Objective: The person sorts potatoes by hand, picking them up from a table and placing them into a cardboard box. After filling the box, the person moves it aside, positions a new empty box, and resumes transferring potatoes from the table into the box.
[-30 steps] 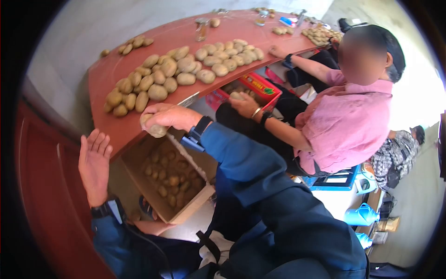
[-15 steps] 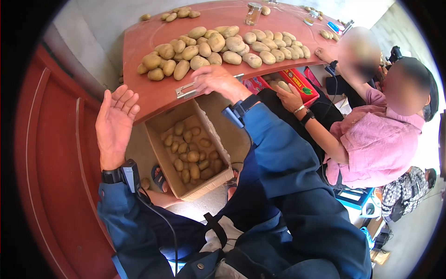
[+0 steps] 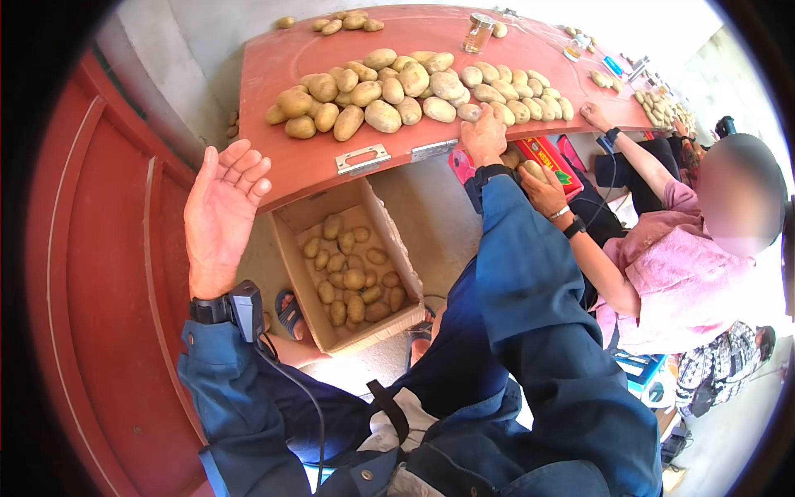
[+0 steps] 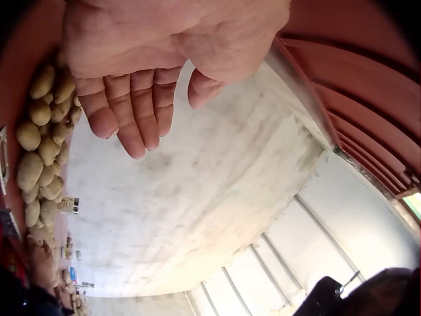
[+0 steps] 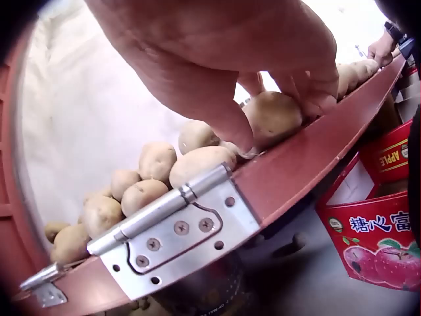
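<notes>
My right hand [image 3: 484, 137] is at the front edge of the red table, its thumb and fingers round a potato [image 5: 273, 117] in the right wrist view. That potato sits at the near side of a long pile of potatoes [image 3: 383, 116]. Raised at the left, my left hand [image 3: 222, 217] holds nothing; its palm is turned up and the fingers are relaxed. In the left wrist view the left hand [image 4: 164, 72] hangs over the pale wall behind. Below the table edge stands an uncovered cardboard box [image 3: 397, 244] with several potatoes [image 3: 352, 277] in it.
Metal hinges [image 3: 363, 159] are fixed along the edge of the red table [image 3: 281, 166]. At the right, another person [image 3: 654, 257] holds a potato over a red fruit box [image 3: 551, 166]. A glass jar [image 3: 478, 33] stands further back. A red door [image 3: 99, 273] is at the left.
The right hand let go of a potato over the cardboard box, then moved right to the pile and took hold of another. The left hand stays raised. The head view has shifted.
</notes>
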`<state>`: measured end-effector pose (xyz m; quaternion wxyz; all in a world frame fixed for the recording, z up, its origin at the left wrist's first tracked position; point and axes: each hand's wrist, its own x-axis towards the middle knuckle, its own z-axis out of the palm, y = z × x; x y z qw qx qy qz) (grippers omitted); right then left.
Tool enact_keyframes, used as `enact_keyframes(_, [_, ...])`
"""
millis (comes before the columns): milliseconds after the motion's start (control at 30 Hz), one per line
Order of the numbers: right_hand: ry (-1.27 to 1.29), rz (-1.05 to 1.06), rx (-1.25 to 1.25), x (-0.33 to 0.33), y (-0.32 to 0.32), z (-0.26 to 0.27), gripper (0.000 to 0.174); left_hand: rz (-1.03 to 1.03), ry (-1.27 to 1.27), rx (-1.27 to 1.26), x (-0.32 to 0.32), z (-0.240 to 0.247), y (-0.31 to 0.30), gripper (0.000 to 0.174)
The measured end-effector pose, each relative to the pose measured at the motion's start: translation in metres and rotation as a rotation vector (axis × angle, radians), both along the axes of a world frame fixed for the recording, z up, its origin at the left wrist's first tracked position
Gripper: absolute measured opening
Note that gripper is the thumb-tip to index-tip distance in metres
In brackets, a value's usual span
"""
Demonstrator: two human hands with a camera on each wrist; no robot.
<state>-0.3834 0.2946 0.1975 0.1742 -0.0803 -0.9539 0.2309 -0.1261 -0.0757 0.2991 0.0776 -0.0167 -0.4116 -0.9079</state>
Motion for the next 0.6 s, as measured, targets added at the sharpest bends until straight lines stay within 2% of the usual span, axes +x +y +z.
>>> enact_keyframes(167, [0.053,0.011,-0.012,-0.009,0.002,-0.005,0.055,0.017,-0.006,0.005,-0.002,0.001,0.000,0.044])
enact_keyframes(367, [0.074,0.026,-0.220,-0.021,0.005,-0.009,0.056,0.018,0.003,0.004,-0.004,0.002,0.000,0.044])
enact_keyframes(467, [0.107,0.130,-0.385,-0.011,0.004,0.006,0.061,-0.003,0.022,0.014,-0.004,0.001,-0.001,0.045])
enact_keyframes(567, [0.162,0.398,-0.603,-0.002,-0.006,0.022,0.067,-0.034,0.048,0.024,-0.006,-0.002,-0.004,0.045])
enact_keyframes(600, [0.096,0.426,-0.568,0.002,-0.010,0.032,0.071,-0.044,0.059,0.025,-0.006,-0.002,-0.005,0.046])
